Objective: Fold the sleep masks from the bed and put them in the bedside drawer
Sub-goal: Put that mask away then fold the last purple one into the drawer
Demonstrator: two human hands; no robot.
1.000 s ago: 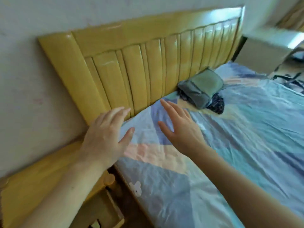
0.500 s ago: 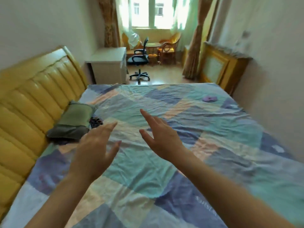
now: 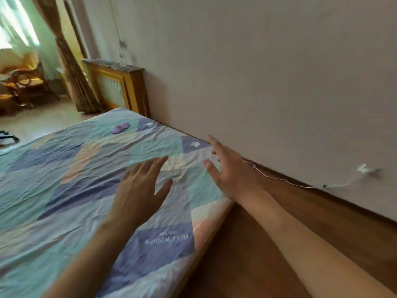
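**Reaching over a patchwork bed, both hands empty**

Bed [image 3: 64, 190]: sheet of teal, blue, lilac, cream and peach patches, creased all over; a blue patch near the right edge carries the words "BEST WISHES", read upside down from the head view. White heart shapes show on two far blue patches.

Sleep mask [image 3: 120, 128]: one, lilac, lying flat and unfolded at the far end of the bed, well apart from both hands.

Left hand [image 3: 137, 190]: palm down above the sheet, fingers spread wide, holding nothing.

Right hand [image 3: 229, 168]: raised near the bed's right edge, fingers spread wide, holding nothing.

Wall [image 3: 268, 72]: pale, running along the right side of the bed; a thin white cable [image 3: 285, 180] trails along its foot.

Floor [image 3: 236, 265]: brown wood, near right.

Far room: wooden radiator cover [image 3: 116, 89] against the wall, brown curtain [image 3: 71, 67], rattan chair [image 3: 23, 80] at far left by a bright window.
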